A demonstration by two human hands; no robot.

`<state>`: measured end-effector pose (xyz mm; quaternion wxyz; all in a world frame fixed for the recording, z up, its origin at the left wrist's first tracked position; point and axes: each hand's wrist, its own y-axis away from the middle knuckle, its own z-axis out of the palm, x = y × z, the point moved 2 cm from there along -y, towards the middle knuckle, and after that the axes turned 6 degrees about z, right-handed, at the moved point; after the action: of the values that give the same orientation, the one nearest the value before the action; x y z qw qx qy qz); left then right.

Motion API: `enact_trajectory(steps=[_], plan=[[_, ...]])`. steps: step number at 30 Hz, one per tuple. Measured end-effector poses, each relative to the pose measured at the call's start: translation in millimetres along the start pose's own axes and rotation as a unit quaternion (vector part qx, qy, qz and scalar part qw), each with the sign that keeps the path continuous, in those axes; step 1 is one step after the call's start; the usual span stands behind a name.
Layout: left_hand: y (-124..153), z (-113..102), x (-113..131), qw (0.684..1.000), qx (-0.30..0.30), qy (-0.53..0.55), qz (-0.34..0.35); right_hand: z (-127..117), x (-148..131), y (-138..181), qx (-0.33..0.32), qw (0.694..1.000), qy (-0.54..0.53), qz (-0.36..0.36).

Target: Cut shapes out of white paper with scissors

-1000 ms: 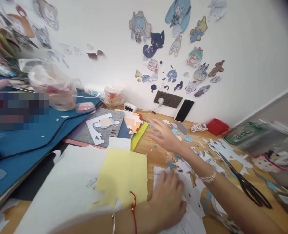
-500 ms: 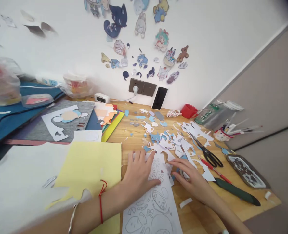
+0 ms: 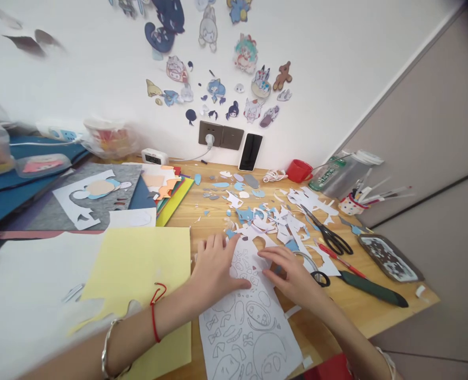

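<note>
A white sheet (image 3: 253,338) printed with outlined shapes, bows and a small face among them, lies on the wooden desk before me. My left hand (image 3: 216,269) rests over its upper left part, thumb stretched apart from the fingers. At the upper right edge of the sheet is my right hand (image 3: 285,272), fingers extended and thumb apart, with nothing visible in its grip. Just beyond both hands is a heap of white and blue paper scraps (image 3: 285,224). Beside the right hand, a black loop handle (image 3: 321,278) shows near a pale ring.
Yellow paper (image 3: 150,253) lies left of the sheet. To the right are black scissors (image 3: 329,232), a red pen (image 3: 343,261), a dark green tool (image 3: 374,289) and a dark tray (image 3: 390,257). A phone (image 3: 251,152) leans against the wall by a red cup (image 3: 299,170).
The view has shifted, so most things appear further left. More of the printed sheet's lower part shows. Both hands stay by its upper edges, and the black loop handle has come into sight.
</note>
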<state>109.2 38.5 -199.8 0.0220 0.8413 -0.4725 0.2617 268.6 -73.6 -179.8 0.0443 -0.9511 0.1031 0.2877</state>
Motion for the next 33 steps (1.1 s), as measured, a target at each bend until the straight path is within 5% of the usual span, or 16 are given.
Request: enact_trajectory(steps=[17,33], plan=[[-0.3,-0.1,-4.4,0.997,0.008,0.066,-0.037,19.4,-10.9,-21.9,0.02,0.985,-0.095,0.142],[1.1,3.3,-6.4,0.997,0.02,0.061,-0.031,24.4,-10.3,-21.5,0.004,0.977,-0.146,0.154]])
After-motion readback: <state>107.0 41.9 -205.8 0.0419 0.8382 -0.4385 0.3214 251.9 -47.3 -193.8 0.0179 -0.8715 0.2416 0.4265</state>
